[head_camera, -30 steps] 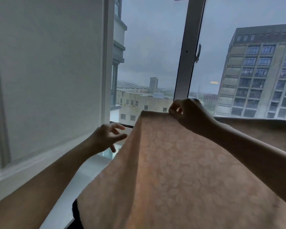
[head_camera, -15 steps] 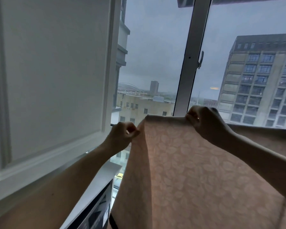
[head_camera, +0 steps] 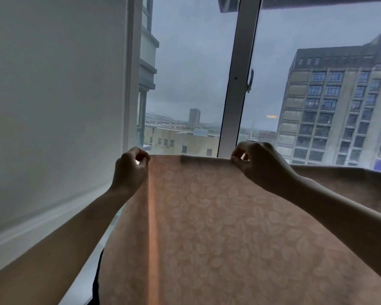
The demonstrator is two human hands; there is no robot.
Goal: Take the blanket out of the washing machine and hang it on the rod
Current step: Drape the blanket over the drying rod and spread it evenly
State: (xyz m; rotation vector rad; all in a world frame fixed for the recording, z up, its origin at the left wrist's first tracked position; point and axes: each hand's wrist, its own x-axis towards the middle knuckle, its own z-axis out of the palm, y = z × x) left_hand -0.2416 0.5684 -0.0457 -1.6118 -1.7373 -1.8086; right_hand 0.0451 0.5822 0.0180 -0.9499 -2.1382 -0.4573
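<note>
Both hands are pinching the top edge of the peach leaf-print blanket (head_camera: 218, 227), the left hand (head_camera: 130, 170) at its corner and the right hand (head_camera: 260, 166) further along, fingers curled tight on the cloth before the window (head_camera: 194, 84). It is looking soft, thin and floppy, probably light, so gripping along that upper hem seems best. The rod is not showing.

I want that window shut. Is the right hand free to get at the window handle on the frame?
Probably not yet: the right hand pinches the blanket edge; the window handle sits unobstructed above it.
</note>
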